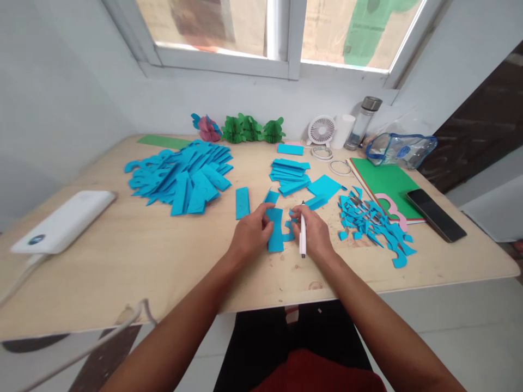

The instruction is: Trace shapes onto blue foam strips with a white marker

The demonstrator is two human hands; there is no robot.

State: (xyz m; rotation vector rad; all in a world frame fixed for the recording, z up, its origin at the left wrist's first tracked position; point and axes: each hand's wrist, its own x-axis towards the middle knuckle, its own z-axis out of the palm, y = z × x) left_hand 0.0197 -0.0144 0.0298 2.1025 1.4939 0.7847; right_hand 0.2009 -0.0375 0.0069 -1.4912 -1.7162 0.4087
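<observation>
My left hand [252, 233], fingers curled, grips the left edge of a blue paper strip [276, 234] near the table's front. In my right hand [317, 231] is a white marker pen [303, 239], pointing roughly toward me. A curved blue paper cut-out [289, 231] lies between the hands, close to the right fingertips; whether they touch it I cannot tell. Just beyond my left hand is another blue piece [271, 196], partly covered by the fingers. One separate blue strip [242, 203] rests to the left.
A large heap of blue paper pieces [192, 177] spreads at left, near a white power bank [65, 220]. Blue strips [289, 173] are stacked ahead. Blue scraps [370, 218], green sheets [386, 182] and a phone [436, 214] lie right. A small fan [321, 130] and bottle [363, 124] stand behind.
</observation>
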